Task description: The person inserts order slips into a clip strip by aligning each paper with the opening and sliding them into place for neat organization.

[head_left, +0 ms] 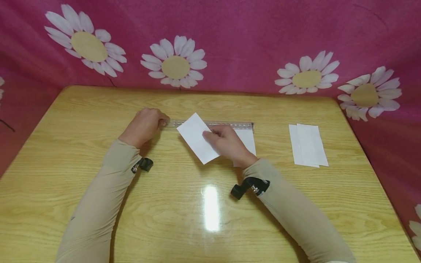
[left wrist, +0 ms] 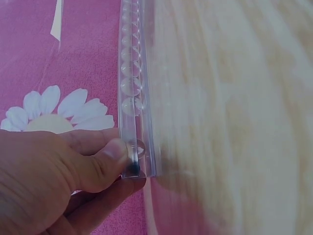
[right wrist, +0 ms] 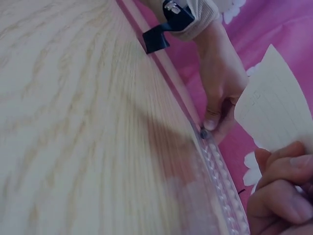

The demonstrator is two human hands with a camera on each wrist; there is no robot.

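Note:
In the head view, a long clear plastic strip (head_left: 236, 125) lies across the table, a row of round shapes along its length. My left hand (head_left: 146, 124) is at its left end; in the left wrist view, the thumb (left wrist: 105, 161) and fingers pinch that end, where a dark spot shows. My right hand (head_left: 228, 142) grips a white paper card (head_left: 196, 140) between thumb and fingers, tilted in front of the strip's middle. Faint marks show on this card (right wrist: 271, 107) in the right wrist view. Another white card (head_left: 246, 140) is partly hidden behind the right hand, its top edge along the strip.
Two overlapping white cards (head_left: 310, 146) lie on the right of the wooden table (head_left: 171, 219). A pink cloth (head_left: 236, 44) with white flowers hangs behind the table. Each sleeve carries a black wrist mount, such as the right one (head_left: 251, 187).

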